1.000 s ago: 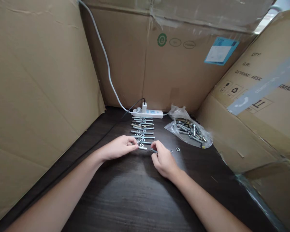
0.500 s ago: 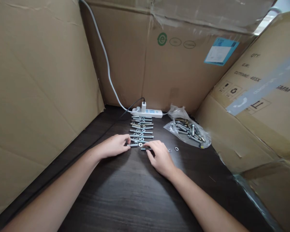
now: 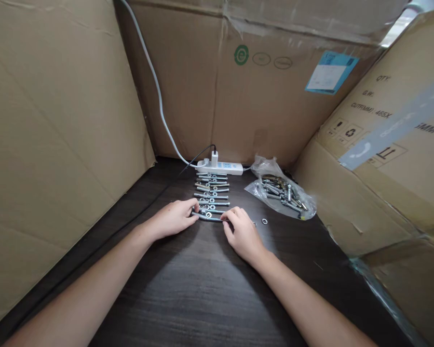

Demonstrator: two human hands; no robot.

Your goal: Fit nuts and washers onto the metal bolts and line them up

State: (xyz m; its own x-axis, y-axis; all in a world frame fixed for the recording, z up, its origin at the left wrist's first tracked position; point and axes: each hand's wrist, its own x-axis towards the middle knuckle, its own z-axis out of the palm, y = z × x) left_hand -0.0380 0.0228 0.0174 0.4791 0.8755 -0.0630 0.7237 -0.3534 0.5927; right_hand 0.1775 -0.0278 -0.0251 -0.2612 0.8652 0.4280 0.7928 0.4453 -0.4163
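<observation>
My left hand (image 3: 177,216) pinches the outer end of a short silvery bolt (image 3: 200,216) at the near end of a column of hardware. From the right, my right hand (image 3: 243,230) has its thumb and forefinger closed on another bolt (image 3: 215,220), whose tip meets or nearly meets the first one. Just above where they come together lies a flat washer (image 3: 209,215). Beyond it, rows of bolts (image 3: 222,197) with washers and nuts between them run back across the table. The gripped ends are hidden by my fingers.
A loose washer (image 3: 264,221) lies right of my right hand, with a ring partly hidden beside it. Behind are a clear plastic bag (image 3: 275,206) of bolts and a white power strip (image 3: 235,168). Cardboard walls (image 3: 188,96) enclose the dark table (image 3: 188,294); a black cable (image 3: 144,208) crosses it.
My right hand has shifted slightly right and its bolt has moved up to the left-hand bolt, closing the gap between them. My left hand has moved slightly right, and its bolt now slants.
</observation>
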